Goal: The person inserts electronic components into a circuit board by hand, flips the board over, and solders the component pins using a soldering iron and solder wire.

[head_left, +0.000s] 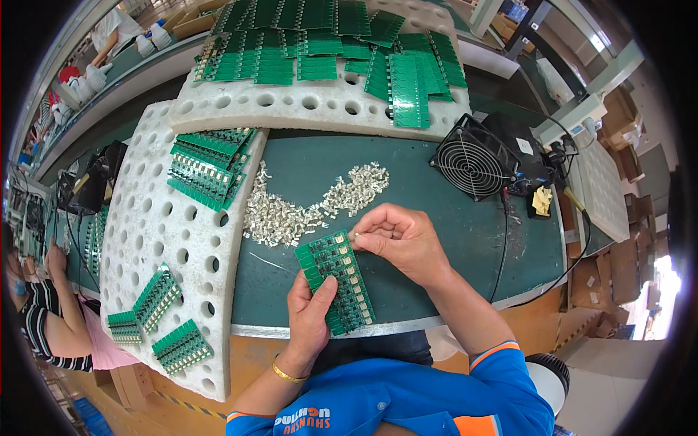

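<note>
A green circuit board panel (335,280) with a row of white connectors along it is gripped by my left hand (311,301), thumb on top, over the table's front edge. My right hand (400,238) is at the panel's far right corner, thumb and forefinger pinched on a small white connector (354,237). The fingers partly hide that connector, and I cannot tell whether it touches the board. Just beyond, a loose pile of small white connectors (283,220) spreads over the green tabletop (422,192).
White foam boards with holes (156,247) lie at the left and far side, carrying stacked circuit board panels (207,171). A black fan (472,163) and a soldering iron (574,202) with its cable stand at the right. Another person (62,312) sits at the far left.
</note>
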A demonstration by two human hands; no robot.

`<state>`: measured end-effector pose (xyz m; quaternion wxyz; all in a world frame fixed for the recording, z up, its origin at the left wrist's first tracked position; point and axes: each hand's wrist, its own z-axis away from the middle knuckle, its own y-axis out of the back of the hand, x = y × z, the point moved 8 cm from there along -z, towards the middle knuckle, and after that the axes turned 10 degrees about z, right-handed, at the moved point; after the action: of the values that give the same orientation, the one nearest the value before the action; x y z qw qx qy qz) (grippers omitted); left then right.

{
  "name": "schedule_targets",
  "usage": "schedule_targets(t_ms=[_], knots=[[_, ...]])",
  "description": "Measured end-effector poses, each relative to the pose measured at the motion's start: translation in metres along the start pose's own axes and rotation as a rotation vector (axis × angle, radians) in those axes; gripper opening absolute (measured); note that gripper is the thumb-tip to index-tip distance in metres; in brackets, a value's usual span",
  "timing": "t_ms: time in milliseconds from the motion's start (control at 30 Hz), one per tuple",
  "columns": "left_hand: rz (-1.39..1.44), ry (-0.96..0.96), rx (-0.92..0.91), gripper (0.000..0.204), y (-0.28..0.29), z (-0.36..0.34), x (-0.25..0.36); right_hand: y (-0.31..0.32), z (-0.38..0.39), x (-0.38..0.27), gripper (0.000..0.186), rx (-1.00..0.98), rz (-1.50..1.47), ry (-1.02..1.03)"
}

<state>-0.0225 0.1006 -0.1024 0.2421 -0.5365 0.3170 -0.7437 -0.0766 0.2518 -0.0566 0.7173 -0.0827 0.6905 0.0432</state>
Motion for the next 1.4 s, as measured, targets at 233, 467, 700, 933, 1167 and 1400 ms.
schedule_targets(t_ms=[233, 467, 700, 933, 1167, 1400], knots=[[-0.032, -0.025, -0.055, 0.028, 0.0, 0.001, 0.0, 0.002, -0.001, 0.01, 0.009, -0.056, -0.118, -0.01], [-0.052, 0.016, -0.049, 0.03, -0.001, 0.0, -0.001, 0.009, -0.001, 0.008, 0.007, -0.039, -0.131, 0.026], [-0.139, -0.017, -0.045, 0.028, 0.003, 0.001, -0.003, 0.0, 0.002, 0.01, 0.011, -0.087, -0.178, -0.12], [-0.156, -0.015, -0.044, 0.031, 0.001, 0.002, -0.001, 0.002, -0.002, 0.013, 0.011, -0.069, -0.176, -0.093], [-0.151, -0.021, -0.043, 0.03, 0.002, 0.002, -0.003, 0.001, -0.001, 0.016, 0.013, -0.026, -0.162, -0.072], [-0.12, -0.027, -0.07, 0.031, 0.004, 0.003, -0.003, -0.006, 0.002, 0.016, 0.013, -0.083, -0.049, -0.124]])
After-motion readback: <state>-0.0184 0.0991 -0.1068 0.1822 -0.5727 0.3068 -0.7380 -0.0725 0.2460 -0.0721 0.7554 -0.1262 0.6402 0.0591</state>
